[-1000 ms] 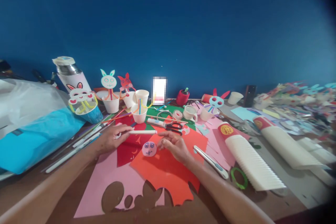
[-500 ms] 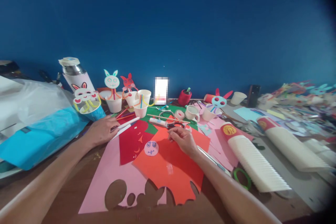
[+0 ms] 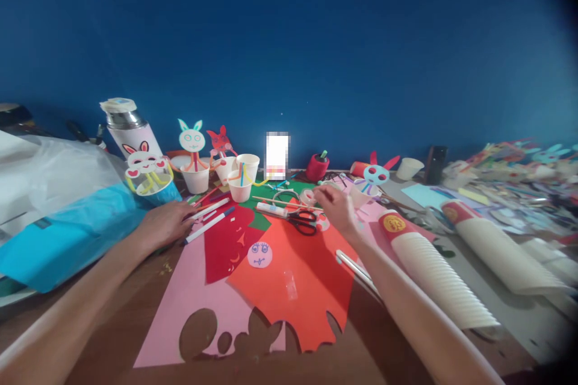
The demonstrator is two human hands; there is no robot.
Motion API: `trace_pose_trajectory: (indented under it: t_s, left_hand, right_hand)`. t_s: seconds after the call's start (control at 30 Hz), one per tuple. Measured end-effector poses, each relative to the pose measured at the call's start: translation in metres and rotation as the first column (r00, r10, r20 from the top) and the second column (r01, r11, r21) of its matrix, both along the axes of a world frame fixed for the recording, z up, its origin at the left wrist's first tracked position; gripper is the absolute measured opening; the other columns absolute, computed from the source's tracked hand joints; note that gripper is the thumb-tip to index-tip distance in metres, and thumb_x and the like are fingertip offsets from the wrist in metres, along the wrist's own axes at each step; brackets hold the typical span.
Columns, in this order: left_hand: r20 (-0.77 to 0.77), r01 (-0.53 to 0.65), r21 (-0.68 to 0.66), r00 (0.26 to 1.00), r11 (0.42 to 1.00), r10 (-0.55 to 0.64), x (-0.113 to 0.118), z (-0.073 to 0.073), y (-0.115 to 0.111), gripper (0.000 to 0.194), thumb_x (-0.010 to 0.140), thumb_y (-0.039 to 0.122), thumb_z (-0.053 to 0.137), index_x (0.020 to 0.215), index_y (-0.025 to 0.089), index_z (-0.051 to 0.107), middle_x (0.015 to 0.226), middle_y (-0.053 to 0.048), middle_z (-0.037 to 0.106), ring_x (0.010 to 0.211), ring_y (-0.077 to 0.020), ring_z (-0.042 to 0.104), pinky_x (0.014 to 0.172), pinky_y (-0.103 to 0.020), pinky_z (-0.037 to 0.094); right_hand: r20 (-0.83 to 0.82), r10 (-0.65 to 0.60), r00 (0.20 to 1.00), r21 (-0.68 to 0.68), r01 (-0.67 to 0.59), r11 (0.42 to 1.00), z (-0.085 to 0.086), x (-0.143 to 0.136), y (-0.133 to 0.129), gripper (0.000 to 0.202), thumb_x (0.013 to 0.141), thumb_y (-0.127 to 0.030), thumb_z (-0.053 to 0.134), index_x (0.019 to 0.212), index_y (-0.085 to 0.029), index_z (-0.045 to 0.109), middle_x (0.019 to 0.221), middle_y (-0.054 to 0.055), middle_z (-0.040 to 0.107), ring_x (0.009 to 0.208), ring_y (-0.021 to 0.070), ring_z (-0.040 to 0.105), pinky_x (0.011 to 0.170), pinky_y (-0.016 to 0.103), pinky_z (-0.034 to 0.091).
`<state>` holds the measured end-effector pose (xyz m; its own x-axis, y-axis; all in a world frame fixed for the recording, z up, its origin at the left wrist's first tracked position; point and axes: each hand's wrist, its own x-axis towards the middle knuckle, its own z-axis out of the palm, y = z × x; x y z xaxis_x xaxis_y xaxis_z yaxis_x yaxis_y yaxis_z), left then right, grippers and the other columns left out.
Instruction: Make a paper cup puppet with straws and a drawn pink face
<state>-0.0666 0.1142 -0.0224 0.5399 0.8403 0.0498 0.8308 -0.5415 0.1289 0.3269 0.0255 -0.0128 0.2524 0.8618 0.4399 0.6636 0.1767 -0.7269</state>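
Observation:
My left hand (image 3: 170, 221) is at the pens on the left, its fingers closed on the near end of a white marker (image 3: 212, 209). Beside it lies another white marker with a dark blue cap (image 3: 210, 226). My right hand (image 3: 338, 207) has its fingertips pinched together right by a small tape roll (image 3: 307, 197); what they hold, if anything, I cannot make out. Black-handled scissors (image 3: 303, 221) and a glue stick (image 3: 271, 209) lie just left of it. A pink paper disc with a drawn face (image 3: 260, 254) rests on the orange sheet (image 3: 311, 277).
Paper cups with rabbit figures (image 3: 195, 180) stand along the back left, near a thermos (image 3: 135, 132). Cup stacks (image 3: 445, 274) lie at the right. A cut pink sheet (image 3: 169, 319) and red paper (image 3: 221, 252) lie in front. A blue bag (image 3: 76, 234) is at the left.
My right hand has moved away and right from the scissors to the tape roll, uncovering the scissors. My left hand has shifted slightly left with the white marker, leaving the capped marker in plain view.

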Motion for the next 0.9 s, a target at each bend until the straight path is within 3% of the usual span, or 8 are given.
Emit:
trace_pose_trajectory:
  t_s: [0.1,0.27,0.4,0.5,0.6,0.73,0.8,0.9]
  left_hand:
    - [-0.101,0.012,0.014,0.995,1.000,-0.011,0.004,0.001,-0.001,0.042,0.087,0.037,0.036,0.105,0.017,0.068,0.104,-0.015,0.066,0.099,-0.0313,0.061,0.076,-0.036,0.047]
    - [-0.040,0.010,0.102,0.999,0.995,-0.006,0.017,0.011,-0.013,0.045,0.092,0.037,0.031,0.101,0.015,0.068,0.099,-0.014,0.064,0.093,-0.0278,0.061,0.077,-0.035,0.047]
    - [0.116,0.085,0.188,0.987,0.978,-0.108,0.030,0.009,-0.024,0.040,0.093,0.036,0.033,0.099,0.016,0.068,0.101,-0.012,0.065,0.097,-0.0262,0.059,0.081,-0.035,0.046]
    - [0.186,0.159,0.161,0.964,0.974,-0.188,0.038,0.004,-0.030,0.034,0.093,0.034,0.038,0.098,0.019,0.068,0.099,-0.010,0.066,0.096,-0.0238,0.060,0.081,-0.033,0.046]
    - [0.227,0.182,0.143,0.951,0.973,-0.211,0.043,0.001,-0.033,0.031,0.093,0.032,0.040,0.100,0.020,0.067,0.100,-0.008,0.067,0.094,-0.0218,0.061,0.080,-0.032,0.047]
    - [0.253,0.228,0.140,0.933,0.964,-0.257,0.046,0.001,-0.035,0.029,0.093,0.031,0.041,0.096,0.020,0.068,0.098,-0.008,0.069,0.093,-0.0215,0.062,0.082,-0.033,0.046]
    - [0.303,0.244,0.139,0.912,0.960,-0.275,0.049,0.002,-0.039,0.029,0.092,0.031,0.043,0.094,0.019,0.068,0.097,-0.008,0.070,0.092,-0.0219,0.063,0.082,-0.032,0.046]
    - [0.443,0.244,0.072,0.861,0.967,-0.250,0.059,0.004,-0.048,0.027,0.092,0.032,0.045,0.094,0.019,0.068,0.096,-0.007,0.070,0.091,-0.0207,0.063,0.081,-0.029,0.047]
  right_hand:
    - [0.209,-0.244,0.947,0.060,0.236,0.970,0.013,0.024,0.028,0.025,0.084,-0.031,0.051,0.093,-0.018,0.070,0.085,0.007,0.072,0.078,0.0224,0.064,0.075,0.033,0.045]
    - [0.321,-0.422,0.848,-0.031,0.454,0.890,0.024,0.043,0.077,0.039,0.085,-0.029,0.053,0.121,-0.015,0.058,0.102,0.012,0.071,0.099,0.0282,0.062,0.086,0.039,0.042]
    - [0.317,-0.460,0.829,-0.057,0.501,0.864,0.026,0.048,0.109,0.046,0.084,-0.030,0.055,0.124,-0.008,0.055,0.103,0.018,0.070,0.104,0.0314,0.060,0.089,0.042,0.041]
    - [0.311,-0.469,0.827,-0.078,0.514,0.854,0.025,0.051,0.121,0.038,0.081,-0.029,0.058,0.115,-0.011,0.063,0.100,0.017,0.071,0.100,0.0324,0.061,0.084,0.042,0.043]
    - [0.300,-0.466,0.832,-0.064,0.505,0.861,0.026,0.054,0.123,0.025,0.082,-0.028,0.057,0.102,-0.018,0.069,0.095,0.012,0.072,0.094,0.0291,0.063,0.079,0.038,0.044]
    - [0.271,-0.482,0.833,0.022,0.495,0.869,0.040,0.056,0.114,0.027,0.085,-0.032,0.054,0.105,-0.019,0.067,0.095,0.009,0.072,0.092,0.0257,0.064,0.080,0.035,0.045]
    - [0.207,-0.483,0.851,0.157,0.459,0.875,0.050,0.052,0.102,0.028,0.086,-0.032,0.052,0.106,-0.017,0.066,0.091,0.009,0.072,0.089,0.0232,0.064,0.080,0.033,0.045]
    - [0.079,-0.368,0.926,0.355,0.319,0.879,0.055,0.030,0.070,0.028,0.086,-0.037,0.052,0.101,-0.016,0.064,0.085,0.007,0.070,0.077,0.0191,0.063,0.076,0.030,0.047]
